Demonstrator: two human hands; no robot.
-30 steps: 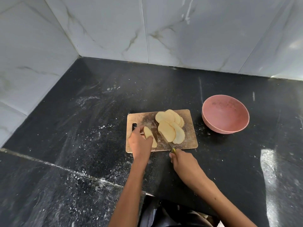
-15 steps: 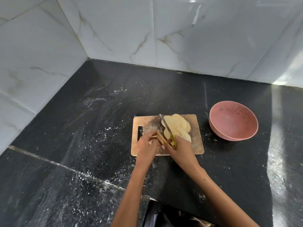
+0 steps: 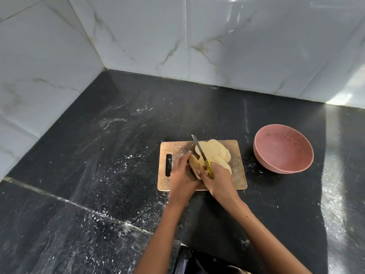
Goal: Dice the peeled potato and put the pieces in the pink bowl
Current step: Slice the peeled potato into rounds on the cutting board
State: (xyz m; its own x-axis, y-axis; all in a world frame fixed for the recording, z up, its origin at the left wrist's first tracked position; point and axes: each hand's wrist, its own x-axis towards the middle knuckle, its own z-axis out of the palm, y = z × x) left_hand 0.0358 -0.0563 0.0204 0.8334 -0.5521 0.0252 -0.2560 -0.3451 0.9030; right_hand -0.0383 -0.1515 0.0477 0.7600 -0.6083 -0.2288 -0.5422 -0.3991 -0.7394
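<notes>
A small wooden cutting board (image 3: 238,167) lies on the black counter. Several pale potato slices (image 3: 214,150) are fanned out on its far right part. My left hand (image 3: 182,174) holds one potato slice (image 3: 194,163) up on its edge near the board's middle. My right hand (image 3: 219,177) grips a knife (image 3: 201,153) by its yellow-green handle, with the blade pointing away over the slices. The pink bowl (image 3: 283,148) stands to the right of the board, and I see nothing in it.
The black stone counter (image 3: 118,155) is dusted with white specks, thickest left of the board. White marble-tiled walls (image 3: 237,46) close the corner at the back and left. A seam crosses the counter at the lower left.
My right hand came forward from the board's near edge and raised the knife over the slices. My left hand lifted a slice off the board and stood it on edge.
</notes>
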